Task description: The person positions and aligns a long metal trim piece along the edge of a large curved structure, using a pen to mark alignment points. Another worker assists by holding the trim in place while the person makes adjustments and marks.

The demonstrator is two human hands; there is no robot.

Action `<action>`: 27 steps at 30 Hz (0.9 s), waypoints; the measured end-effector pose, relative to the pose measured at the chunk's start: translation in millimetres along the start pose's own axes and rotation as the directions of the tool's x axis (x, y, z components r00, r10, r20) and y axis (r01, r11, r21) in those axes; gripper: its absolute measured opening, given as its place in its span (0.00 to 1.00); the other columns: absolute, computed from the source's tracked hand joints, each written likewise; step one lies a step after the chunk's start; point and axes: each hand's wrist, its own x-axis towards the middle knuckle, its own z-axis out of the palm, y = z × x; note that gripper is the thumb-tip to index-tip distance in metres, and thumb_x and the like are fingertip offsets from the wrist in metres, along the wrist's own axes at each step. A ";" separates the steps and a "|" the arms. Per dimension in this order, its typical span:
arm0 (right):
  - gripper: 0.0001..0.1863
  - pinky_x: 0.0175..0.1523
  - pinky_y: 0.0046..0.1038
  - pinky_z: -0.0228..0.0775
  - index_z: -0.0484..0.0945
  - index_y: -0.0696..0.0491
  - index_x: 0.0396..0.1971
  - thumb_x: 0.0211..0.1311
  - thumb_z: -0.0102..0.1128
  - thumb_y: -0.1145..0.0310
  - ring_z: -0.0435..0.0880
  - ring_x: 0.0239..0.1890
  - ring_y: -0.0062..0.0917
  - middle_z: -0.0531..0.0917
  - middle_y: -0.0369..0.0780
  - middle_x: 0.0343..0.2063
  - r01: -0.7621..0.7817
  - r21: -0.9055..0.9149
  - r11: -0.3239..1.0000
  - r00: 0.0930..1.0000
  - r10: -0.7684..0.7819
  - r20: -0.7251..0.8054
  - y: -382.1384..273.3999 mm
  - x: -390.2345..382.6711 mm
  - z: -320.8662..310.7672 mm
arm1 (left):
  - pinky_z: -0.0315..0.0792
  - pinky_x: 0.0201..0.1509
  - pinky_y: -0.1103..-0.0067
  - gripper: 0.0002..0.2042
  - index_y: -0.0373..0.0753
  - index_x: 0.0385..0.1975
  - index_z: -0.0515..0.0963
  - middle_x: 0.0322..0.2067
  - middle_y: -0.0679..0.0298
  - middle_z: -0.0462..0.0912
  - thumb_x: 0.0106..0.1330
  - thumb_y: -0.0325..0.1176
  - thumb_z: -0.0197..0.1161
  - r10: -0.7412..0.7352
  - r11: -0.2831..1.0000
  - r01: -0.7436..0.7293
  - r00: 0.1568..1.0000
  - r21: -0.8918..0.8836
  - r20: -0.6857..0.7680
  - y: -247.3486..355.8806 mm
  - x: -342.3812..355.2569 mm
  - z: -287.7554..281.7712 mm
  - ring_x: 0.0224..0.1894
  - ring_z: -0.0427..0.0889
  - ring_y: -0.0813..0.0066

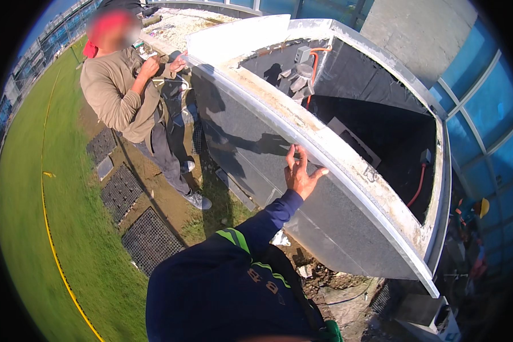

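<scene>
My left hand (303,175), in a navy sleeve, grips the lower edge of a long pale metal strip (361,204), with fingertips bent against it and thumb spread to the right. The strip runs along the top of a curved, grey stone-clad structure (251,176), whose hollow inside holds orange conduits (314,71), small grey boxes and dark objects. At the strip's upper left end stands a co-worker (119,91) in a tan shirt and red headwear, one hand at that end, the other raised near the chest. My right hand is not in view.
Grass (28,188) with a yellow line runs down the left, beside black grid mats (151,239). Blue glazing (476,97) and a concrete panel (404,34) stand behind. A person in a yellow helmet (472,210) is at far right, near rubble and loose debris (347,299).
</scene>
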 end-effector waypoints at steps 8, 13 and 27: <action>0.16 0.48 0.41 0.81 0.91 0.46 0.37 0.57 0.66 0.52 0.89 0.44 0.38 0.91 0.40 0.40 0.057 -0.209 0.976 0.995 -0.038 0.095 14.3 9.2 11.9 | 0.75 0.64 0.58 0.59 0.37 0.80 0.50 0.74 0.39 0.50 0.57 0.63 0.76 0.024 1.000 -0.024 1.000 0.003 -0.012 -1.8 0.5 1.6 0.64 0.72 0.42; 0.16 0.50 0.41 0.81 0.91 0.42 0.36 0.59 0.67 0.48 0.88 0.48 0.38 0.91 0.38 0.44 0.098 -0.301 0.949 0.990 -0.062 0.127 29.0 7.3 23.3 | 0.75 0.65 0.59 0.58 0.37 0.80 0.50 0.75 0.40 0.48 0.57 0.62 0.77 -0.014 1.000 0.014 1.000 -0.027 0.023 -0.6 0.4 1.0 0.63 0.73 0.44; 0.22 0.41 0.39 0.79 0.88 0.51 0.37 0.63 0.68 0.45 0.88 0.39 0.36 0.89 0.41 0.36 -0.056 0.011 0.998 0.998 0.056 -0.011 24.9 -28.1 43.5 | 0.67 0.66 0.52 0.58 0.45 0.82 0.47 0.78 0.49 0.50 0.58 0.65 0.74 -0.091 0.993 0.094 0.995 -0.076 0.039 -1.1 -3.5 5.2 0.63 0.77 0.50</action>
